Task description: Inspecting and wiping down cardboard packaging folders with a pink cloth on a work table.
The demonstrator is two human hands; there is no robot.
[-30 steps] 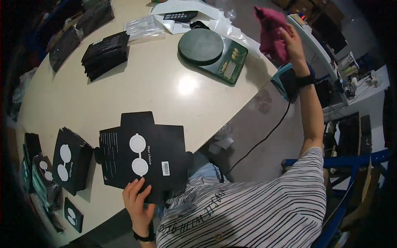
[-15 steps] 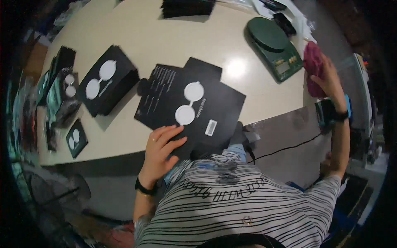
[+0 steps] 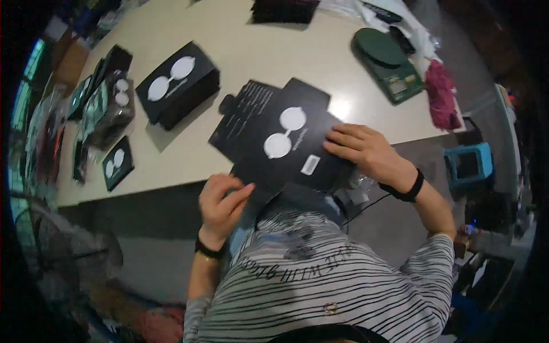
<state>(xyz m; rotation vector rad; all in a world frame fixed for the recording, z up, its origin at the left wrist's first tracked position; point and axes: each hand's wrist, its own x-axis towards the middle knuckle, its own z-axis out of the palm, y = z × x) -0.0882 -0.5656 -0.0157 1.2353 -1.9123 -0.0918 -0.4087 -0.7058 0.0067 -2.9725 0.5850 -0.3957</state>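
Observation:
An unfolded black carton (image 3: 260, 146) lies flat at the table's near edge, its lower flaps reaching over toward my striped shirt. On it show two white discs joined by a bar, a small white label and lines of print. My left hand (image 3: 222, 203) is at the carton's lower left edge, fingers curled and thumb closed toward the index finger, seemingly on that edge. Across from it, my right hand (image 3: 369, 153) rests on the right edge with its fingers stretched out. Part of the carton's right side is hidden beneath these fingers.
Left of the carton stands a stack of black cartons (image 3: 180, 86); plastic-wrapped packs (image 3: 108, 111) and a small black card (image 3: 118, 163) lie farther left. A green scale (image 3: 389, 66) and a crumpled magenta cloth (image 3: 442, 94) are at the right. Another dark stack (image 3: 284, 10) stands at the back.
My right hand has left the magenta cloth and come left onto the carton's right edge. My left hand has slid down off the carton's face to its lower edge, its fingers curling.

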